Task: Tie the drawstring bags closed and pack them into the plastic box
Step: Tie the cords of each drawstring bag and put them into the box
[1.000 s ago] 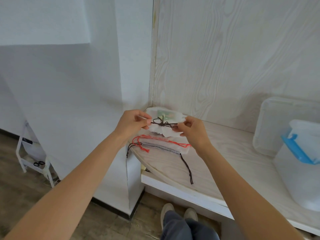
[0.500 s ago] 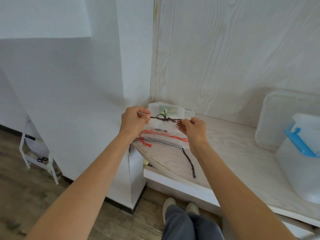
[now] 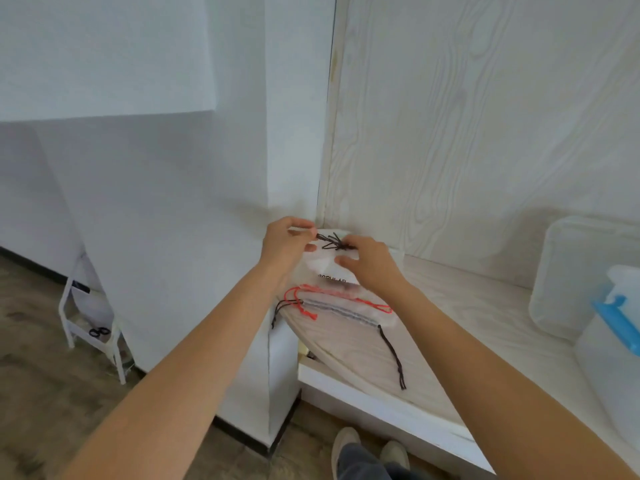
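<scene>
Drawstring bag [image 3: 325,268] lies behind two more bags [image 3: 346,306].

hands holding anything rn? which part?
Both hold the dark drawstring of the white bag: left hand pinches its left end, right hand at the knot.

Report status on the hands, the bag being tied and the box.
Left hand pinching dark drawstring; right hand at the knot. White bag held up, not packed. Plastic box far right, path unobstructed.
</scene>
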A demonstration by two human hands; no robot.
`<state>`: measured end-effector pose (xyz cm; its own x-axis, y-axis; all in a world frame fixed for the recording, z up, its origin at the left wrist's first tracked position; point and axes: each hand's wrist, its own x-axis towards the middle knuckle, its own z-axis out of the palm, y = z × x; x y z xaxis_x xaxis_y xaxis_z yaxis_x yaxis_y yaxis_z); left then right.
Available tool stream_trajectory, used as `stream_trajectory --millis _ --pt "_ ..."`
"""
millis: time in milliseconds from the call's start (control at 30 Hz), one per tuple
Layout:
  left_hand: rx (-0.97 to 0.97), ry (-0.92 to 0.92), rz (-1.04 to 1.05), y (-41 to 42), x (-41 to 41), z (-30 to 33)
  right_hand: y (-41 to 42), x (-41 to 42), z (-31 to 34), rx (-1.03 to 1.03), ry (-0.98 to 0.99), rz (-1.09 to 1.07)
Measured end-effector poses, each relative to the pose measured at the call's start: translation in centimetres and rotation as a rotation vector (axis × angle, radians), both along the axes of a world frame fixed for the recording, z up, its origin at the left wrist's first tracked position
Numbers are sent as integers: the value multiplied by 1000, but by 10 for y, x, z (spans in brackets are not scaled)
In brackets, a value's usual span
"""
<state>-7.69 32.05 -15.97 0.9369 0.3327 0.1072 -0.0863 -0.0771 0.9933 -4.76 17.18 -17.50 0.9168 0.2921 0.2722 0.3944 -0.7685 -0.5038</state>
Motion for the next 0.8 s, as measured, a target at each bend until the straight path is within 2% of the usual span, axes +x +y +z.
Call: stream_trajectory --millis 167,333,467,533,700,800 --pt "7 -1 130 -14 15 19 -11 5 51 216 -46 -96" --pt "-30 194 -47 -36 21 17 -26 1 100 396 -50 -118" --pt "-170 142 -162 -64 5 39 -40 -25 130 560 -53 -149" --pt "-101 72 -158 -73 -4 47 -47 -39 134 577 -59 -153" --pt "307 -190 -65 -83 -23 60 -73 -82 140 584 -98 -149" --pt "359 -256 -66 -101 -40 72 -97 -111 143 539 -184 -224"
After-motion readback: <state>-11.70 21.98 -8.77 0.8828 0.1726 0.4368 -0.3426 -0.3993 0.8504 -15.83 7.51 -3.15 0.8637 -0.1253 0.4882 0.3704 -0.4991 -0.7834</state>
